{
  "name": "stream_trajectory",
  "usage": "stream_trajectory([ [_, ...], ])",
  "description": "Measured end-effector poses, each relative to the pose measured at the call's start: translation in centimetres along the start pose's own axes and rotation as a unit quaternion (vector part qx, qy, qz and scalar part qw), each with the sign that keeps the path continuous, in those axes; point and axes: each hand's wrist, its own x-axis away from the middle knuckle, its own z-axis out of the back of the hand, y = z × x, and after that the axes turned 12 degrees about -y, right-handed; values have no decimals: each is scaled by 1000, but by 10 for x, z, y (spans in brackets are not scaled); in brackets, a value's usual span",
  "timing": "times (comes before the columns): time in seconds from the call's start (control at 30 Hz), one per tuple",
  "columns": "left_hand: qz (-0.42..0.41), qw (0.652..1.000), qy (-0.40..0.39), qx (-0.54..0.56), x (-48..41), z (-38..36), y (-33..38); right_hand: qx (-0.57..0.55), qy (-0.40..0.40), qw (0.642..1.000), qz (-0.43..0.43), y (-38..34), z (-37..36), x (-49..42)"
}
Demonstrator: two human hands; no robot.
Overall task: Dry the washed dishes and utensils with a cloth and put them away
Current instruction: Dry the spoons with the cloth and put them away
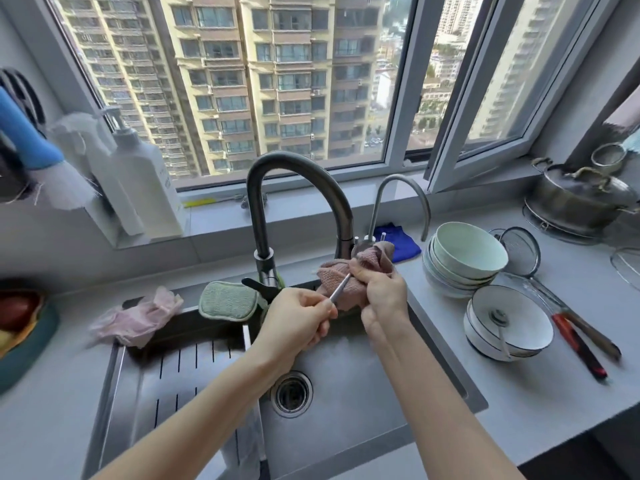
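Note:
Over the steel sink, my left hand pinches the thin metal handle of a utensil. Its other end is buried in a pink cloth, so I cannot tell what kind of utensil it is. My right hand grips the cloth bunched around that hidden end. To the right on the counter stand a stack of pale green bowls and a stack of white dark-rimmed bowls with a spoon lying in the top one.
Two mesh strainers with red and brown handles lie right of the bowls. A steel pot sits at the far right. A dark faucet, a slimmer tap, a green sponge, pink gloves, a blue cloth and soap bottles ring the sink.

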Motion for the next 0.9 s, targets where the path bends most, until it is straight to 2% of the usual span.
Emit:
stream_trajectory([
  [0.13,-17,999,29,-15,-7,-7,-4,29,-45,998,-14,14,-5,10],
  [0.2,8,1000,-21,-12,-5,-6,-7,67,-56,996,-15,17,0,12],
  [0.27,34,996,-51,-69,-1,9,-10,125,-99,987,-16,12,8,14],
  [0.33,-6,982,16,-186,0,33,-7,192,-164,967,-35,1,18,16],
  [0.4,-68,957,106,-261,-2,57,2,242,-271,930,-65,-8,19,23],
  [0.47,-113,955,110,-251,-6,70,12,316,-348,879,-84,-12,12,28],
  [0.57,-175,956,91,-219,-4,75,18,392,-402,824,-83,-14,-10,31],
  [0.73,-175,956,163,-168,9,114,21,441,-423,788,-70,-13,-35,36],
  [0.8,-162,955,213,-127,15,142,20,457,-421,781,-62,-12,-42,37],
  [0.9,-149,951,245,-114,22,177,14,471,-428,771,-27,-3,-65,36],
])
